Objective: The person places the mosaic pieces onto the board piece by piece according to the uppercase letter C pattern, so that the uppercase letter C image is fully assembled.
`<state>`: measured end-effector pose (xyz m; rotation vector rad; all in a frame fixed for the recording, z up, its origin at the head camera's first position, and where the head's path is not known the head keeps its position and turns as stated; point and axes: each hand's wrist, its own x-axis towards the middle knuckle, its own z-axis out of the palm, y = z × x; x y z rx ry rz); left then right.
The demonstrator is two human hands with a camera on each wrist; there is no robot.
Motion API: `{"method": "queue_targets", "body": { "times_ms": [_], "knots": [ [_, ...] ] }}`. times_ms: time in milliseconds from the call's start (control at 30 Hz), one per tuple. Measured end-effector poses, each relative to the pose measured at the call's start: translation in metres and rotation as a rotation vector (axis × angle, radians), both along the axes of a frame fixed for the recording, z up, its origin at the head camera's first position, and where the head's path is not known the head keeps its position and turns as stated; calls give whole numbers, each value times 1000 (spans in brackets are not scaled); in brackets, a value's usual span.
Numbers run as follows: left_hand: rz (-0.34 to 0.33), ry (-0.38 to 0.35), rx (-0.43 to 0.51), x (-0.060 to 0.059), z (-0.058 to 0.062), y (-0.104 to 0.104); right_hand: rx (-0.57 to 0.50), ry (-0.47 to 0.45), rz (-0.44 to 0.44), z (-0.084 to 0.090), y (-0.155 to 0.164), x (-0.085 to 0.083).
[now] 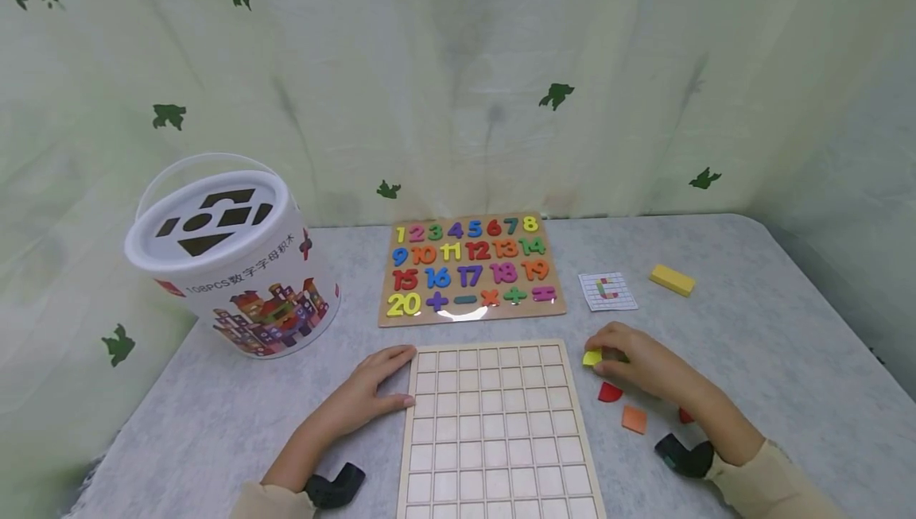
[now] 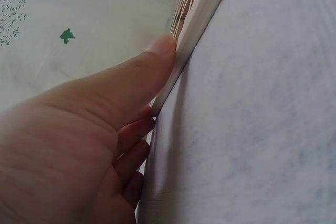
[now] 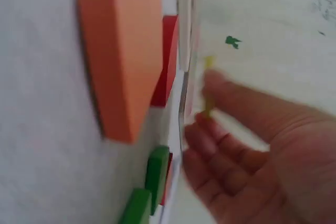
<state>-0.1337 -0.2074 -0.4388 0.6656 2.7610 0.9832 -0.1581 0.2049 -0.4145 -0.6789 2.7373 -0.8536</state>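
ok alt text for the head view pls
A person's right hand pinches a small yellow piece beside an empty wooden grid board, which the left hand steadies. Behind sit a number puzzle and a white bucket.

A white bucket stands far left; a number puzzle board lies centre far, a pattern card and yellow block to its right.
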Motion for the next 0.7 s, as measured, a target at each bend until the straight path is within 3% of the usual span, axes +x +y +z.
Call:
{"method": "queue_targets", "body": {
  "times_ms": [167,400,700],
  "knots": [
    [14,-4,-7,0,0,0,-75,72,46,19,-15,3],
    [28,-5,-25,0,1,1,-201,190,126,43,-61,5],
    [32,0,-24,1,1,1,-283,273,222,38,-122,2]
  ]
}}
